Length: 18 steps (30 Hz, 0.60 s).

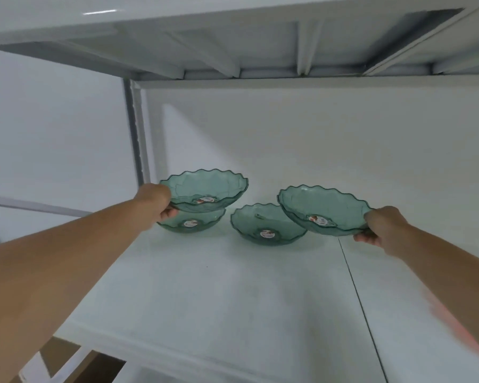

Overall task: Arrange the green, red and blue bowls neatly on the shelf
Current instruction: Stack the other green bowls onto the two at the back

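Several translucent green bowls with wavy rims are at the back of the white shelf point(205, 286). My left hand point(161, 205) grips the near rim of one green bowl point(213, 189), held just above a second green bowl point(199, 223) that rests on the shelf. My right hand point(379, 228) grips the right rim of another green bowl point(327, 205), tilted and raised, partly overlapping a green bowl point(260, 228) standing on the shelf in the middle. Each bowl has a round sticker in its base. No red or blue bowls are visible.
The underside of the upper shelf point(260, 42) hangs close overhead. A metal upright post point(137, 134) stands at the shelf's back left corner, with a white wall behind. A seam point(354, 286) crosses the shelf surface on the right. The shelf's front edge point(177, 352) is below.
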### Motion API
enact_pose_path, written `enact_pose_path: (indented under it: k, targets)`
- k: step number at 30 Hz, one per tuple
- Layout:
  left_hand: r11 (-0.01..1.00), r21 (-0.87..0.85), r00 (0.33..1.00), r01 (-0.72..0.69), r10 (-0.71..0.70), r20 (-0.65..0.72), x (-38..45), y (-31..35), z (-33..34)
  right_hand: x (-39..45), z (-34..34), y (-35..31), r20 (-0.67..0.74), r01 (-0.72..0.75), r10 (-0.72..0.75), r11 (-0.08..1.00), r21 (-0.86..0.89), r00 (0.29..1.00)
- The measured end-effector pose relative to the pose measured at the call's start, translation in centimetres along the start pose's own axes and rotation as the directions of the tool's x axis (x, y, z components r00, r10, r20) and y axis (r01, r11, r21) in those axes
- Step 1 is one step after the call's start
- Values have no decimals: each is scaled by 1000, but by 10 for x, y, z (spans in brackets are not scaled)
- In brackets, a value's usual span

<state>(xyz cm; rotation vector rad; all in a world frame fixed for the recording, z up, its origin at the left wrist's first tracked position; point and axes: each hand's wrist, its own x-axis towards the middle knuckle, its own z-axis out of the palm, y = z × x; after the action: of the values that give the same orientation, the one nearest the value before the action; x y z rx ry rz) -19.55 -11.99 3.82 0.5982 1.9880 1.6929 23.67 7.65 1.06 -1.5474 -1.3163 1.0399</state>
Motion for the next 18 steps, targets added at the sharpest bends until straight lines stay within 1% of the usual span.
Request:
enact_pose_path:
  k: [4, 6, 8, 9, 11, 13, 14, 17, 18]
  targets:
    - [998, 58, 1000, -19, 17, 25, 49, -13, -13, -1, 49, -2, -28, -37, 39, 997, 68, 999]
    - [996, 84, 999, 8, -12, 40, 75, -13, -19, -1, 71, -5, -47, -62, 67, 994, 85, 997]
    - [993, 116, 999, 28, -31, 26, 96, -12, -22, -1, 92, -10, -77, -74, 81, 993, 88, 994]
    - [989, 148, 1000, 8, -10, 14, 107, -11, -22, 0, 102, -12, -86, -81, 89, 993, 84, 992]
    - [974, 210, 997, -80, 78, 17, 125, -13, -21, 1, 119, -16, -90, -102, 107, 993, 59, 990]
    - [959, 251, 991, -133, 123, 52, 137, -17, -17, 4, 133, -19, -114, -117, 117, 993, 7, 987]
    - [954, 271, 992, -124, 113, 58, 142, -20, -14, 5, 137, -20, -127, -120, 116, 992, -28, 985]
    - [955, 295, 999, -40, 32, 33, 154, -28, -4, 12, 147, -20, -166, -140, 120, 983, -116, 979]
    - [950, 310, 999, -42, 30, 44, 157, -32, -1, 14, 149, -19, -185, -148, 121, 979, -142, 975]
